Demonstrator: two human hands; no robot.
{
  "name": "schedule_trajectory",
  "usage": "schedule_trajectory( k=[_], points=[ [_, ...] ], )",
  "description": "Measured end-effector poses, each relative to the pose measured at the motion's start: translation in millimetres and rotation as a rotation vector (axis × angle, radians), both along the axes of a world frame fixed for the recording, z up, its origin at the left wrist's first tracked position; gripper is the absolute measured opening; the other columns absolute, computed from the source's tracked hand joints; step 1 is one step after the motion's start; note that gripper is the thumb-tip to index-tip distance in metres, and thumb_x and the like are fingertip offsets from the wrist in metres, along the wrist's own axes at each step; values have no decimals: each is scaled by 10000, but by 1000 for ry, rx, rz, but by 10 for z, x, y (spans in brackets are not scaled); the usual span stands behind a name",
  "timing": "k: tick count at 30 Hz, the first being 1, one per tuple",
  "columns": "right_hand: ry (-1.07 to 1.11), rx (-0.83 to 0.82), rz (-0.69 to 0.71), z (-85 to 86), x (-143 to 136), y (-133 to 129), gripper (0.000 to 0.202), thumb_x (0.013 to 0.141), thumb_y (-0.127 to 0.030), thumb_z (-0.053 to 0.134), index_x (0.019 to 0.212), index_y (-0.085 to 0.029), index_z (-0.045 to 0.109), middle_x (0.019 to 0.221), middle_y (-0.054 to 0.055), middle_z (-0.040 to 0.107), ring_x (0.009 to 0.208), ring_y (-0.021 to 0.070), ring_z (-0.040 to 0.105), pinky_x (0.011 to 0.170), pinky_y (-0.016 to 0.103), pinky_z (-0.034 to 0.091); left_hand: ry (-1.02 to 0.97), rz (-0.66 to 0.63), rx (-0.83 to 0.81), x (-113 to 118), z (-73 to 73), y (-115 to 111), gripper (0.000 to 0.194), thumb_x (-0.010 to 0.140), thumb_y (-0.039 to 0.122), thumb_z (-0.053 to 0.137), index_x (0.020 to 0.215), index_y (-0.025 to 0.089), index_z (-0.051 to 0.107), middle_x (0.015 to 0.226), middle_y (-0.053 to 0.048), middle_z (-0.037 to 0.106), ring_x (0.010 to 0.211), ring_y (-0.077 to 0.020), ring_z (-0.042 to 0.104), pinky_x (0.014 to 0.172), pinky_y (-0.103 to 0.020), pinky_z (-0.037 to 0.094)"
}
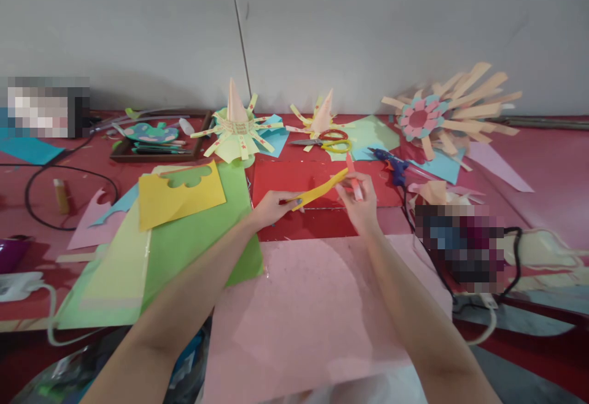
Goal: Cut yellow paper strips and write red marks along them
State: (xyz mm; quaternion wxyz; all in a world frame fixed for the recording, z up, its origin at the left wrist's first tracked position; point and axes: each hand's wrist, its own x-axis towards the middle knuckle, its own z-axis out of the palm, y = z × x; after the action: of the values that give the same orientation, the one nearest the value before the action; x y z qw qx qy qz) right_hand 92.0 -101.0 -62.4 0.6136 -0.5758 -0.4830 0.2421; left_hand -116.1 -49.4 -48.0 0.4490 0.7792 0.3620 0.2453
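Observation:
My left hand (275, 209) is closed on the lower left end of a yellow paper strip (317, 193), which slants up to the right. My right hand (361, 202) has its fingers closed around a slim red pen-like tool (356, 189); its exact kind I cannot make out. The right fingertips are close to the strip's upper end, and I cannot tell whether they touch it. Below both hands lie a red board (276, 186) and a large pink sheet (313, 306). Scissors (329, 142) with red and yellow handles rest beyond the hands.
Yellow paper (184, 198) with a scalloped cut lies on green sheets (197, 238) at left. Paper cone crafts (237, 118) stand along the wall. A blue glue gun (394, 167) and its cable lie right. A dark tray (156, 155) holds pens. A paper flower (421, 120) is back right.

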Motion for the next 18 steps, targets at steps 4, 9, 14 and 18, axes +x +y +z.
schedule_trajectory(
  k=[4,9,14,18],
  points=[
    [-14,21,22,22,-7,-23,271,747,-340,605,965,-238,480,932,29,576,846,146,626,633,284,556,45,-59,-13,14,0,-6,206,823,284,508,773,230,700,908,16,720,856,-139,646,803,-249,475],
    [-80,95,40,56,-51,-47,282,735,-290,630,965,-241,473,915,11,556,821,129,624,627,267,538,84,-94,-15,2,-23,23,213,821,298,503,813,205,694,874,9,716,836,-142,637,779,-246,462],
    [-31,136,-47,52,-38,-32,295,731,-282,636,966,-250,461,852,-3,543,760,129,616,603,275,529,88,-150,1,-20,-6,27,243,817,372,522,833,205,697,888,-5,700,846,-149,622,799,-255,442],
    [-45,137,-67,48,-1,-26,267,753,-276,607,974,-242,461,831,1,534,753,132,594,661,309,531,63,-178,-12,-39,-19,48,342,840,445,469,911,192,687,972,-35,693,915,-166,617,838,-276,441]
  ],
)
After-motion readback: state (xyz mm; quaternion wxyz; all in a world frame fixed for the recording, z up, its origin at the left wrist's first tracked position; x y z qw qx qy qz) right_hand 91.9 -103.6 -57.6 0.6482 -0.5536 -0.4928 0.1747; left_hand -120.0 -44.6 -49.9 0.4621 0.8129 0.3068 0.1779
